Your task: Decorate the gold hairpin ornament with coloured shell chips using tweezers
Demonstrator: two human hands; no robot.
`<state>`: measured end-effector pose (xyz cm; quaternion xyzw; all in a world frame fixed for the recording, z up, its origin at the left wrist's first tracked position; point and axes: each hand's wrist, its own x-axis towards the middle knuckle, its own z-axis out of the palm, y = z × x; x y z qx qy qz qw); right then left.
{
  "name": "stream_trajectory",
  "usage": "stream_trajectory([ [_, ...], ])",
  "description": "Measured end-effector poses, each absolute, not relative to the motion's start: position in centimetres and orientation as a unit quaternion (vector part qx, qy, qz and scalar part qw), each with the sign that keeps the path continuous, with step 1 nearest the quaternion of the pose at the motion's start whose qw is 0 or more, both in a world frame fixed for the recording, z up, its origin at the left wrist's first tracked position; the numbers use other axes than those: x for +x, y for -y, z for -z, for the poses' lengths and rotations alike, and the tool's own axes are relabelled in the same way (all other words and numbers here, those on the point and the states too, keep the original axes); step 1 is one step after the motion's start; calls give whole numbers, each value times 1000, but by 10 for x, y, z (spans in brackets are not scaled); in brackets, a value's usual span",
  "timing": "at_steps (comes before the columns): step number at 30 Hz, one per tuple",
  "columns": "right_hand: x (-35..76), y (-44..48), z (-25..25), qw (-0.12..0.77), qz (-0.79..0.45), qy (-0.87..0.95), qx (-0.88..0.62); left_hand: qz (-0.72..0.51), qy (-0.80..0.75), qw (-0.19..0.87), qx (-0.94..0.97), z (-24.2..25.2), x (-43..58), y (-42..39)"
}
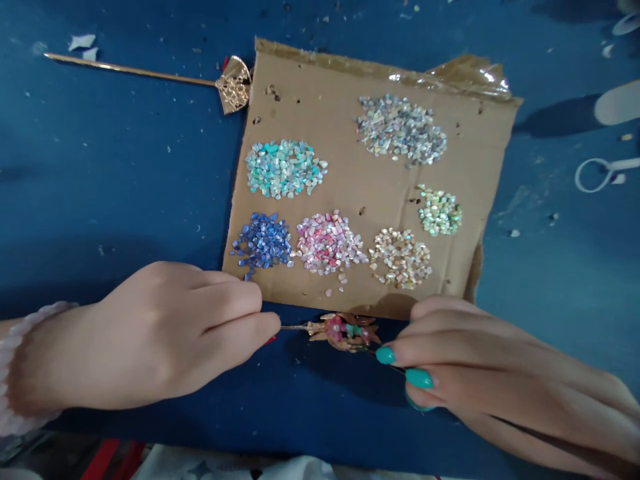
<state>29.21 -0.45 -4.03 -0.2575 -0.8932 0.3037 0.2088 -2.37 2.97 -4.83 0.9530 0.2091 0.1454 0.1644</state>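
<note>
Pinches hairpin (320, 328) by its thin gold stem with left hand (150, 333): fingers (240, 320) curled shut, thumb and forefinger tips pressed on the stem, a bit of red peeking under the tips. Holds it level, just off the left fingertips, pointing toward right hand (500, 383). Head (347, 332) of gold petals with pink and green bits, right between the two sets of fingertips, over blue table (100, 187).

Right fingers (450, 350) long, bunched together, teal nails at the head's right edge, touching or nearly so. Cannot tell whether closed on anything: thumb hidden, only a faint thin line between the nails.

Just beyond both sets of fingertips: card (360, 180), flat, its near edge right above the head. On it, six chip piles. Nearest left fingertips: blue pile (263, 241), then pink pile (327, 242). Nearest right fingertips: cream pile (400, 258). Farther out: teal pile (285, 168), green pile (440, 211), silver pile (403, 130) farthest. Few loose pink chips between pink pile and card edge.

Well beyond left knuckles: second pin (140, 69), gold, fan-shaped end touching the card's far left corner. White beaded cuff (13, 367) at left wrist. Far off past right hand: white loop (595, 175), blurred, cannot tell what.
</note>
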Motion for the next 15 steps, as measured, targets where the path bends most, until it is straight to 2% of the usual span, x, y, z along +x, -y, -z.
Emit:
stream_trajectory([
  [4, 288, 4, 40, 196, -294, 896, -268, -152, -214, 173, 949, 47, -22, -31],
  [9, 278, 13, 49, 283, -238, 873, -319, -147, -217, 179, 948, 47, -21, -31],
  [15, 274, 14, 54, 298, -216, 868, -332, -138, -218, 184, 948, 47, -22, -29],
])
